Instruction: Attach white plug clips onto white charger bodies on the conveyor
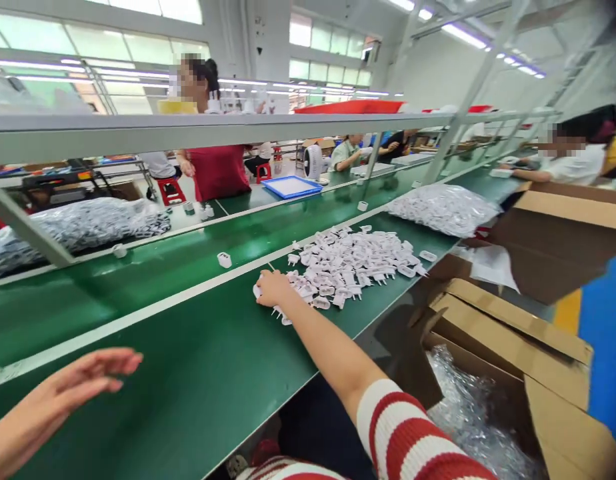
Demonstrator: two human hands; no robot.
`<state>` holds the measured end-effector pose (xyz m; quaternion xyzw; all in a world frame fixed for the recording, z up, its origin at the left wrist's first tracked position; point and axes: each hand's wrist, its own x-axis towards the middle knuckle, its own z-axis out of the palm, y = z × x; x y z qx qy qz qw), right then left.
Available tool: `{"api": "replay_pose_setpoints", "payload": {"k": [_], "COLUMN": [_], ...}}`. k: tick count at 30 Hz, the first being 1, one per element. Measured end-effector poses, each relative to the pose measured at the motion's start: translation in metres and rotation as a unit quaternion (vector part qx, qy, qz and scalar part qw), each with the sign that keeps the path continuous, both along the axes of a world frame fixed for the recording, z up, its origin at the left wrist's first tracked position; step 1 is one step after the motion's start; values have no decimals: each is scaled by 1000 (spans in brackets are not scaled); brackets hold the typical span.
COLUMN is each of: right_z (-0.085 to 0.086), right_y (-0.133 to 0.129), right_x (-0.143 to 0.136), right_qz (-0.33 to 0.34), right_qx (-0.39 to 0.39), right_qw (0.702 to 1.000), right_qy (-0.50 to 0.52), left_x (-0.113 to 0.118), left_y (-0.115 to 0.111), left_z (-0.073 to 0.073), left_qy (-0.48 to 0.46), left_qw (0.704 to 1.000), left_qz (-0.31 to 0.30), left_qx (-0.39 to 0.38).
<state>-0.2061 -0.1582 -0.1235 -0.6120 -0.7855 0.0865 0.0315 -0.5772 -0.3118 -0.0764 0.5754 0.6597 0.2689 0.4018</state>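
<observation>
A heap of white two-pin plug parts (355, 260) lies on the green work surface (178, 373). At the heap's left edge, my right hand (274, 289) has its fingers closed round a white plug part (257, 291), which shows partly beyond the fingertips. More pieces lie beneath and beside that hand. My left hand (91, 380) is above the green surface at lower left, fingers stretched and apart, holding nothing. Beyond the pale dividing strip, a single white plug housing (225, 259) sits on the green belt (158, 267).
A full clear bag (445, 208) of white parts lies behind the heap. Right of the bench stands an open cardboard box (513, 327) with plastic wrap inside. A metal shelf (238, 133) crosses above the belt. A blue tray (292, 187) and co-workers are beyond.
</observation>
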Motion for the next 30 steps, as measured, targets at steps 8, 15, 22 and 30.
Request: {"api": "replay_pose_setpoints", "payload": {"k": [8,15,22,30], "right_z": [-19,-11,-18,-11], "right_y": [-11,-8,-5,-25], "right_x": [-4,-5,-4,-10], "right_qz": [2,4,30,69], "right_qx": [83,111,61,-109], "right_qw": [989,954,874,747], "right_qy": [122,279,482,652], "left_x": [118,170,166,127], "left_y": [216,287,274,105], "left_z": [-43,-69,-80,-80], "left_qy": [57,101,47,-65], "left_qw": [983,963,964,989], "left_qz": [147,220,209,36], "left_qx": [94,117,159,125]}}
